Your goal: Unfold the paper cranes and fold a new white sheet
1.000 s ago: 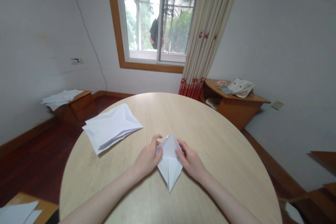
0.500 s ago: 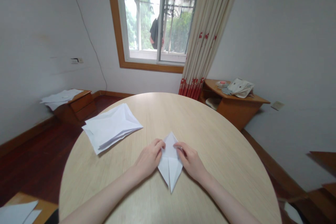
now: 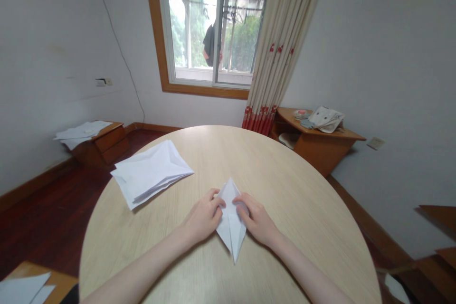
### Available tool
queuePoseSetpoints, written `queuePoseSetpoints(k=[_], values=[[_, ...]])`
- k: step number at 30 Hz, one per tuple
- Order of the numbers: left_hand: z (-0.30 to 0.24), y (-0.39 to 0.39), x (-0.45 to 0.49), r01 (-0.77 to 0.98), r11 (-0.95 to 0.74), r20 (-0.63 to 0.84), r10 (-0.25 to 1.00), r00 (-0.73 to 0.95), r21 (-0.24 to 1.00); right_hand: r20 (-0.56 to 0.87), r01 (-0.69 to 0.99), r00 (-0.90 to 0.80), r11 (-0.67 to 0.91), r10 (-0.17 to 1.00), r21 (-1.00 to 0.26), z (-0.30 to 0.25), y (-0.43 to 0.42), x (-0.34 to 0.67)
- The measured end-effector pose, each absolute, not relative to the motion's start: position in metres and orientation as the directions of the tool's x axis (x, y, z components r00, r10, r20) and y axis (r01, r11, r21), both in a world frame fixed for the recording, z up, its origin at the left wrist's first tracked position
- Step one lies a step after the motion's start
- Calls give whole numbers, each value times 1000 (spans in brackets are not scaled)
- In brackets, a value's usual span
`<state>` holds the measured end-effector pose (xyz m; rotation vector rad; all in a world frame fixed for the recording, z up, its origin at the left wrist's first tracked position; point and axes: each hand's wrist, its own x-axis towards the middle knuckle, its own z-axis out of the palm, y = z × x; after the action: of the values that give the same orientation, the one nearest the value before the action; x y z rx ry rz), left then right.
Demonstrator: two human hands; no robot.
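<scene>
A white sheet of paper [image 3: 230,213], folded into a long diamond, lies on the round wooden table [image 3: 285,190] with one point away from me and one toward me. A slit runs down the middle of its near half. My left hand [image 3: 204,213] grips its left edge, fingers curled around it and thumb on top. On the opposite edge, my right hand [image 3: 256,218] is closed, its thumb and forefinger over the paper near the centre. The undersides of the fingers are hidden.
A loose stack of white paper [image 3: 153,171] rests at the table's left. Beyond the table stand a low wooden cabinet [image 3: 112,142] with papers on it and a corner desk [image 3: 320,147] holding a cloth bag [image 3: 326,118]. More paper [image 3: 24,287] lies at lower left.
The folded paper has turned slightly, its far tip shifting left and its near tip right. My right hand has slid a little toward me and inward over it.
</scene>
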<state>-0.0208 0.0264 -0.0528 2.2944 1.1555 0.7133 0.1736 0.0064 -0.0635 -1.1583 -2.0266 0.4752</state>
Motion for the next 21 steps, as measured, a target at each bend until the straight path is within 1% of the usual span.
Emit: queuePoseSetpoints(k=[7,10,12,16,21], values=[[-54,25,-20,609,-525,213,833,510,595,378,591,-348,513,858,-622,-70,7,178],[-52,25,-21,639,-541,217,829,516,548,365,597,-352,507,862,-622,-73,8,177],[-50,25,-21,654,-565,246,819,518,503,371,602,-351,511,860,-614,-74,8,177],[-44,24,-21,654,-607,311,794,522,451,419,629,-349,541,838,-559,-71,8,175],[-42,22,-23,639,-654,334,756,563,405,464,674,-390,590,796,-446,-65,6,175]])
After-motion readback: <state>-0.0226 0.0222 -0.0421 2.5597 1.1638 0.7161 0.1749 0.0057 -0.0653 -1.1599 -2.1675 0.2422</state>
